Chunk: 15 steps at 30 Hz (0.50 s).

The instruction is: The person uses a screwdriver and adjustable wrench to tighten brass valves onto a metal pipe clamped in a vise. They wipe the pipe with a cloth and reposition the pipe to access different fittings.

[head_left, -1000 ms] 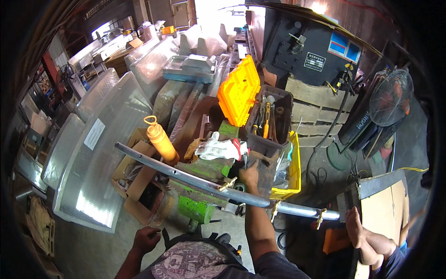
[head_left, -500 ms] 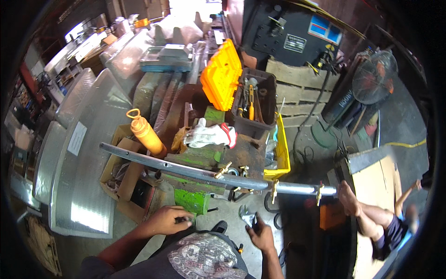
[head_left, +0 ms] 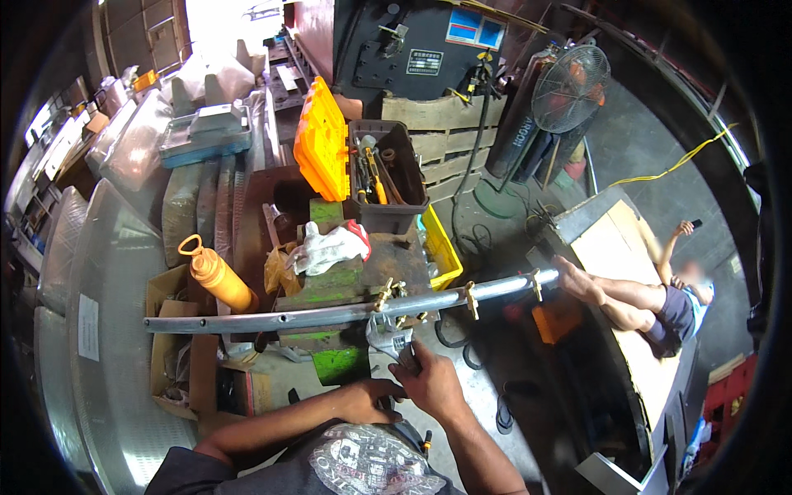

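An adjustable wrench (head_left: pixel 391 337) is gripped in my right hand (head_left: pixel 435 381), its jaw end just under a long grey metal pipe (head_left: pixel 330 316). Brass fittings (head_left: pixel 471 300) stand along the right part of this pipe, and small holes show in its left part. The pipe lies crosswise over a green-painted metal stand (head_left: pixel 340 363). Close beside the right hand, my left hand (head_left: pixel 369 402) is closed, its fingers curled in front of my body. Whatever it may hold is hidden.
White gloves (head_left: pixel 326 247), an orange bottle (head_left: pixel 223 282) and an open tool box (head_left: pixel 388 202) stand beyond the pipe. Cardboard boxes (head_left: pixel 202 363) sit left. Past the pipe's right end, another person (head_left: pixel 635 301) lies on a cardboard-covered surface (head_left: pixel 615 247), bare feet near it.
My view has turned to the right. The right hand has brought the wrench up to the pipe's underside. My left hand has moved right, close to the right hand.
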Tool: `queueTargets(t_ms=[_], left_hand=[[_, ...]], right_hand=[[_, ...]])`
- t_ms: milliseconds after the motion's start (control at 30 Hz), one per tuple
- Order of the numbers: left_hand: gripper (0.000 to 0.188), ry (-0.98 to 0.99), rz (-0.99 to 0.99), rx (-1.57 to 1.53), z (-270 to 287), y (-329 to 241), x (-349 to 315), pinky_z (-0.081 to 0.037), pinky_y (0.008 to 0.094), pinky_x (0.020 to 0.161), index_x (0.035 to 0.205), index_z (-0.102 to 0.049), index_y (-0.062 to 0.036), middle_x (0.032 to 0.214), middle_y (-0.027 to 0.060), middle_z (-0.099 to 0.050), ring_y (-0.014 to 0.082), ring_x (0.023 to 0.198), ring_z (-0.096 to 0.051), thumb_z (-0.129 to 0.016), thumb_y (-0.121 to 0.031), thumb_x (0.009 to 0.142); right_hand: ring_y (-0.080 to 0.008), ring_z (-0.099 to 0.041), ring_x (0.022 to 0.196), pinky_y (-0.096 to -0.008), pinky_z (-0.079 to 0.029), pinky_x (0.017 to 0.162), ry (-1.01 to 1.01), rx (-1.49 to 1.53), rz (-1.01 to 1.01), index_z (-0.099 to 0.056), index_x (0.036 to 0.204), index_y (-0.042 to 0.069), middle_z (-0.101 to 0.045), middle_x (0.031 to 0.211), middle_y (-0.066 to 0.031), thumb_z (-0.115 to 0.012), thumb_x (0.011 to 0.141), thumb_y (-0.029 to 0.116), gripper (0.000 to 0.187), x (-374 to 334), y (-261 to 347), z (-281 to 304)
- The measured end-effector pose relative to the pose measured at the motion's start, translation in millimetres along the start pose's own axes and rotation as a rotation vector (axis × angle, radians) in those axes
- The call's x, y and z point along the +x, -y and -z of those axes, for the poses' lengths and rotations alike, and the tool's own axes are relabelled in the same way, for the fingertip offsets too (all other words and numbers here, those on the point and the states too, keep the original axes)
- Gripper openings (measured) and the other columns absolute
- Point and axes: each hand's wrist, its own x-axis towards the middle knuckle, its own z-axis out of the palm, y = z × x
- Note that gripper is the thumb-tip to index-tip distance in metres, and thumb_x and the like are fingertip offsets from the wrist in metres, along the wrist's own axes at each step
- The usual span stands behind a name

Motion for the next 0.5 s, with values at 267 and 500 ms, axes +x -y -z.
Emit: queueTargets(t_ms=[267,500], left_hand=[[0.054,0.220,0.001,-0.032,-1.1,5.0,-0.6,-0.055,0.0402,0.090,0.132,-0.060,-0.0047,0.117,0.0158,-0.069,0.0273,0.099,-0.068,-0.074,-0.036,0.090],[0.035,0.503,-0.272,-0.558,4.3,-11.2,-21.3,-0.048,0.0366,0.101,0.123,-0.065,-0.0004,0.119,0.0123,-0.069,0.0229,0.112,-0.065,-0.066,-0.018,0.093]], right_hand=[[-0.0128,-0.055,0.063,-0.0320,-0.045,0.059,-0.069,0.187,-0.146,-0.062,0.104,-0.002,-0.065,0.074,-0.0055,-0.075,0.092,0.019,0.028,-0.3,17.1,-33.9],[-0.0085,-0.053,0.064,-0.0278,-0.044,0.057,-0.121,0.514,-0.248,-0.059,0.109,-0.001,-0.061,0.075,-0.0021,-0.069,0.096,0.012,0.022,4.1,33.7,-56.8]])
